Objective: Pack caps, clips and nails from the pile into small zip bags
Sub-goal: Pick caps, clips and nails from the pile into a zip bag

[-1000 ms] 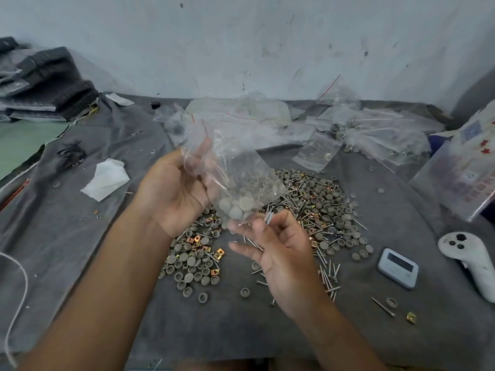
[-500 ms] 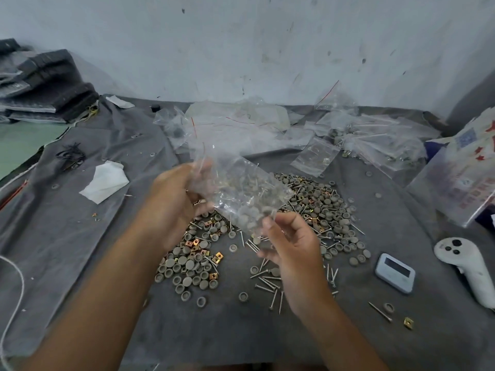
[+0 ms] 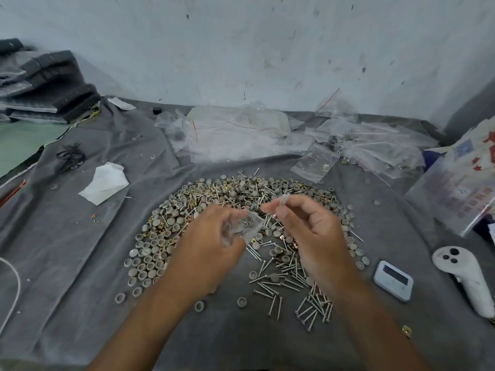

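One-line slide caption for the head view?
Left hand holds a small zip bag over the pile; right hand pinches nails.

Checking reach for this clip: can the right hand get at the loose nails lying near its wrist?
Probably yes. The right hand already pinches a nail or two, but the loose nails lie uncovered on the cloth just below it, with nothing between.
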